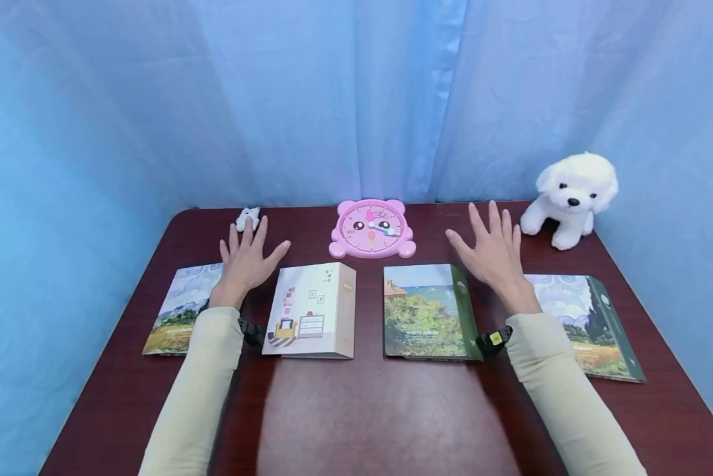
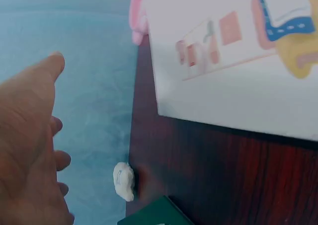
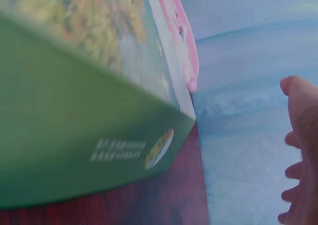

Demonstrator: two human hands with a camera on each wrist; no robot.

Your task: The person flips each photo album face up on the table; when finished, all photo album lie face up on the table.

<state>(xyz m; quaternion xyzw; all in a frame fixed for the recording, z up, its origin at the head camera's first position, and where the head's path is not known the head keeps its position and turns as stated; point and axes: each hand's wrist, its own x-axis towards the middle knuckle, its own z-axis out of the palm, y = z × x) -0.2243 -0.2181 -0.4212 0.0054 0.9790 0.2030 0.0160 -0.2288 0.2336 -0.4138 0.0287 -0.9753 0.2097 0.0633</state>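
— What do you see?
— From far away, I see the left hand left of the frame's middle, fingers wide apart, holding nothing. The right hand, right of the middle, is the same.
— What's near them?
— In a row below the middle, I see a field book on the left, a white book, a green book, then another field book on the right.

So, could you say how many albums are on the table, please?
4: a landscape album at far left, a white album beside it, a seaside album right of centre, and a second landscape album at far right.
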